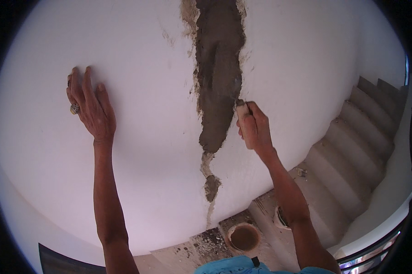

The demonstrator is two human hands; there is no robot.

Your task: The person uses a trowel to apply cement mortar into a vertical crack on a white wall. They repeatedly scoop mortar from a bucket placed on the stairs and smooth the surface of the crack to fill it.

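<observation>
A long strip of wet grey-brown mortar (219, 59) runs down the white wall (146, 182), with ragged, chipped edges. My right hand (259, 128) is closed round the pale handle of a trowel (245, 130) at the strip's right edge. The trowel's blade hardly shows against the mortar. Below the strip, a narrow broken-out crack and a small dark hole (211, 187) continue downward. Well to the left, my left hand (94, 109) rests on the wall with its fingers stretched out and holds nothing. A ring sits on one of its fingers.
A round tub (258, 233) with brown material inside stands at the wall's foot, on a step spattered with mortar (210, 242). A white bucket (279, 220) is partly hidden behind my right forearm. Concrete stairs (338, 169) climb along the right. Dark railing bars (375, 255) show at lower right.
</observation>
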